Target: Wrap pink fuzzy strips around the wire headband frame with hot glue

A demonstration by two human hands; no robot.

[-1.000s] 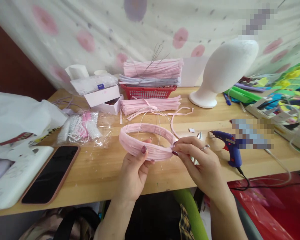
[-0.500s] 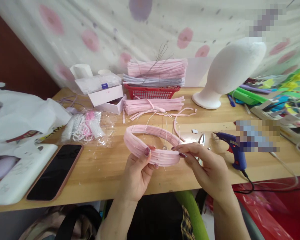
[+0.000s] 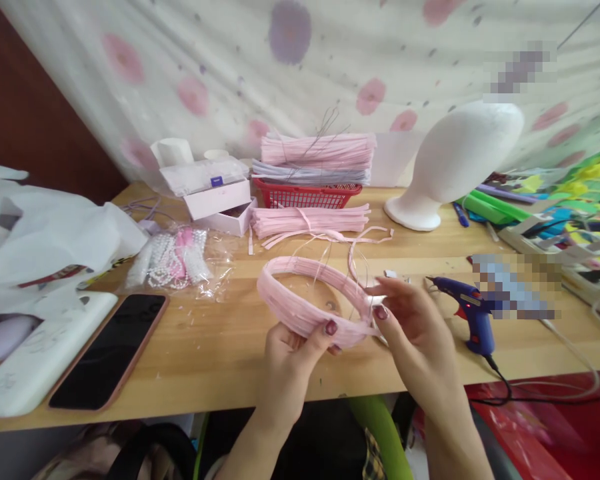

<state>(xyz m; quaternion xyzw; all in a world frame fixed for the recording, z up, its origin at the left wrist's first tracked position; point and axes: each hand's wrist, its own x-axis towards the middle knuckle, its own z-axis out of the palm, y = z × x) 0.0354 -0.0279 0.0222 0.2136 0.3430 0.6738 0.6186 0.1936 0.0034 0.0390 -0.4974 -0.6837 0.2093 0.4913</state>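
Note:
A pink ring-shaped band (image 3: pixel 291 312), built from several narrow strips side by side, is held tilted above the wooden table. My left hand (image 3: pixel 287 373) pinches its near lower side, thumb on the outside and the other fingers mostly hidden under it. At the band's right end is my right hand (image 3: pixel 420 337), thumb and fingers spread apart; the thumb tip is close to the strip end, and I cannot tell whether it touches. Thin wires (image 3: pixel 325 257) loop up from the band. Scissors, mostly hidden, lie behind my right hand.
A blue glue gun (image 3: pixel 473 313) with a cord lies right. Behind are a pink strip bundle (image 3: pixel 320 220), a red basket (image 3: pixel 307 195) of strips and a white foam head (image 3: pixel 460 157). Left are a phone (image 3: pixel 113 353), bagged beads (image 3: pixel 173 259) and white boxes (image 3: pixel 217 200).
The band has tilted, its right end lower. My left hand has shifted right along it. My right hand's fingers have gone from a pinch at the band's end to spread apart.

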